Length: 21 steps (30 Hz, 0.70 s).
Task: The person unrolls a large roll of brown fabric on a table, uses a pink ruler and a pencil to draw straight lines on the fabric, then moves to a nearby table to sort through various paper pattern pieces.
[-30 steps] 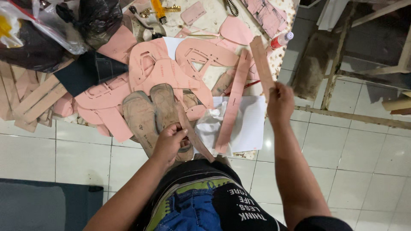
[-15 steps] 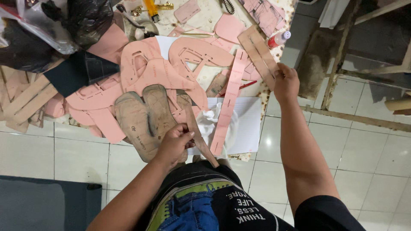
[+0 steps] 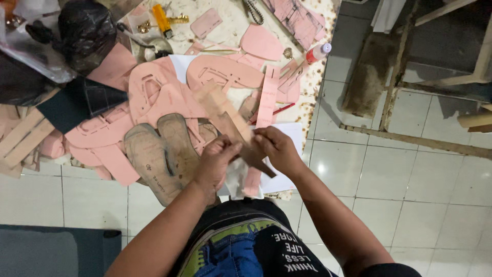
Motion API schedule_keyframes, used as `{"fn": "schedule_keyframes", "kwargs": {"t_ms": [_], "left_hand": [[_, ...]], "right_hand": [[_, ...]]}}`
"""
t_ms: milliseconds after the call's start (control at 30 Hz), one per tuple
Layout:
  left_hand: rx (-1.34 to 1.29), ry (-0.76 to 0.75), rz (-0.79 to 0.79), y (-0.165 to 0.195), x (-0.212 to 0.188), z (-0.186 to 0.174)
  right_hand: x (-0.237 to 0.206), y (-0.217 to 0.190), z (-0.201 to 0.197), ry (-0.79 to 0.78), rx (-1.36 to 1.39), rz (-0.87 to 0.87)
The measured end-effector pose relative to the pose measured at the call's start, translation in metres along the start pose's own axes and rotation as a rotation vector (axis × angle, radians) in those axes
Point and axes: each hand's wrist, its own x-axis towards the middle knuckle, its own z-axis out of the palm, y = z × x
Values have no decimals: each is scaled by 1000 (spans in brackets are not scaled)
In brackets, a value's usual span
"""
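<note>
from the head camera, looking straight down, both hands meet over the near edge of a cluttered work surface (image 3: 318, 107). the left hand (image 3: 215, 159) is curled, its fingers pinching the near end of a long brown strip (image 3: 225, 115), and the right hand (image 3: 277, 149) closes on the same piece from the other side, fingertips pressed to it, so the strip is held between the two hands and angles up and away from them, apparently lifted clear of the pile so it can be handled freely. a darker pointed piece (image 3: 256, 161) pokes out beneath the right hand; whether it belongs to the same strip is hard to tell. just left of the left hand lie two worn tan soles (image 3: 159, 154) side by side, resting on pink cut patterns (image 3: 154, 97). a narrow pink strip (image 3: 267, 100) lies just beyond the right hand, over white paper (image 3: 292, 136). well beyond both hands sit a yellow lighter (image 3: 163, 19) and a small red-capped bottle (image 3: 318, 53), and far off to the left a black plastic bag (image 3: 84, 31).
</note>
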Motion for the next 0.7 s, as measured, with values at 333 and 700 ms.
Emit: {"fn": "schedule_keyframes", "kwargs": {"t_ms": [333,700], "left_hand": [[438,76,-120,-16,1,8],[354,55,-101,-35,17,0]], "right_hand": [[88,5,-9,83,-900,-79],[72,19,-17,313,-917,-151]]}}
